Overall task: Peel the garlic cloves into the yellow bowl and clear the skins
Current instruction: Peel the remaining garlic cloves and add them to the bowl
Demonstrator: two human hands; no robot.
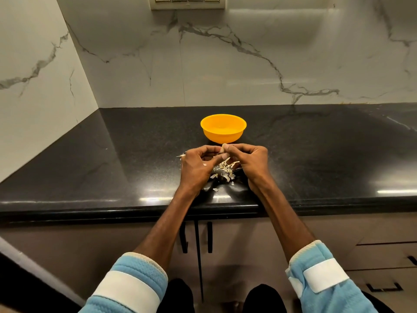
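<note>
A yellow bowl (223,128) stands on the black counter (112,154), just beyond my hands. My left hand (198,166) and my right hand (250,162) meet in front of it, fingers curled. Between their fingertips they pinch a pale garlic clove (224,148), mostly hidden by the fingers. Below and between the hands lies a heap of papery garlic skins (223,170) on the counter. A few stray skin bits (180,156) lie left of my left hand. What the bowl holds is hard to make out.
A marble-patterned wall (225,64) closes the back and left of the counter. The counter's front edge (112,206) runs below my wrists, with cabinet doors and handles (209,236) underneath. A switch panel (187,2) sits high on the wall.
</note>
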